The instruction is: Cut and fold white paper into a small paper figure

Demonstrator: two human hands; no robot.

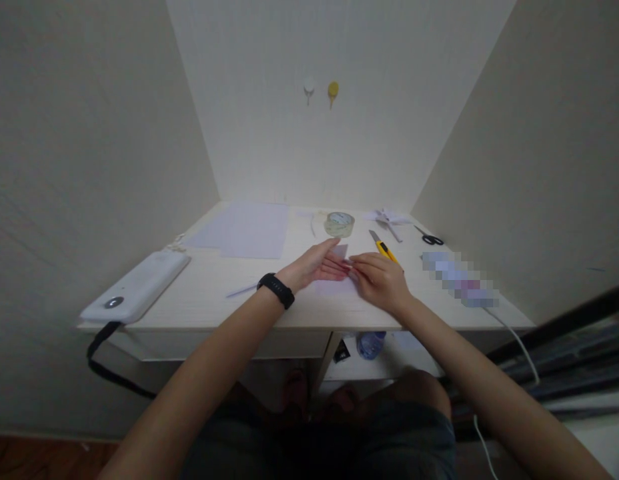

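A small piece of white paper (341, 251) is between my two hands over the front middle of the desk, largely covered by the fingers. My left hand (319, 264), with a black watch (276, 290) on the wrist, supports it with long fingers laid against it and the thumb raised. At its other side my right hand (379, 279) has thumb and fingertips pinched together on the paper, close to the left fingertips. A yellow utility knife (386, 251) lies just beyond the right hand, and a roll of clear tape (339, 224) stands behind the left.
White paper sheets (254, 230) lie at the back left, a thin paper strip (242, 290) nearer. At the back right are a paper pinwheel (388, 220) and black scissors (432, 240). A white device (137, 287) sits at the left edge, a blurred-out object (457, 279) at the right.
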